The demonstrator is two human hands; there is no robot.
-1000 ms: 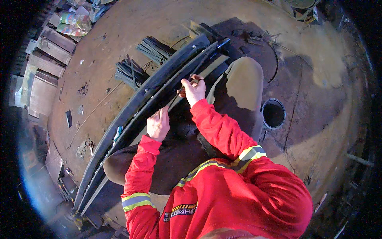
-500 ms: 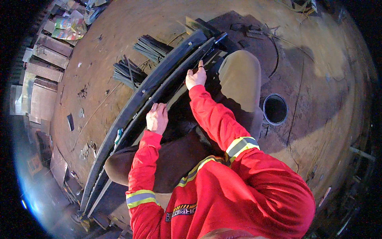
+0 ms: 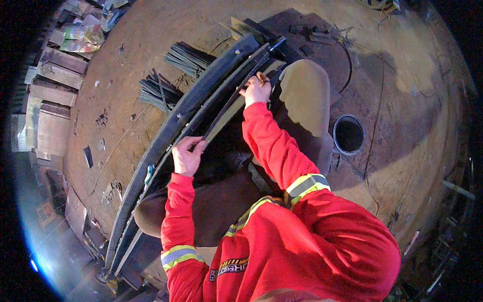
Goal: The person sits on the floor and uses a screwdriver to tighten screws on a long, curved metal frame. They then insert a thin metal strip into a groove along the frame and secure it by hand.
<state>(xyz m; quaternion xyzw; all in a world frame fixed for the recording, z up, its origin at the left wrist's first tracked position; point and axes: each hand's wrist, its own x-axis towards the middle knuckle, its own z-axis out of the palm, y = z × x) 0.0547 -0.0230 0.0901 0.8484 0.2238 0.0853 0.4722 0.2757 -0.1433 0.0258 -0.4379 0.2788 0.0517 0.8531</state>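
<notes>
Gripping the thin dark strip (image 3: 226,113) at two points: left hand (image 3: 187,156) is curled around its lower stretch, fingers wrapped over the edge; right hand (image 3: 257,90) is closed farther up near the top end, pinching a small brownish tool (image 3: 262,77) against the strip — can't tell what kind of tool. Strip runs diagonally, lower left to upper right, lying just beside and along the long curved black beam (image 3: 171,136), which spans from the lower left edge up to near the top centre. Both sit on the brown dirt ground (image 3: 402,75). Person is seated, red sleeves with yellow-grey reflective bands, knees in tan trousers (image 3: 304,95) flanking the work; right knee is just right of the right hand. Two bundles of dark thin rods (image 3: 188,58) lie on the ground left of the beam's upper part, apart from both hands. Round dark hole (image 3: 348,134) in the ground sits right of the right knee. Stacked flat boards (image 3: 50,100) at the far left edge — well apart from the work.
</notes>
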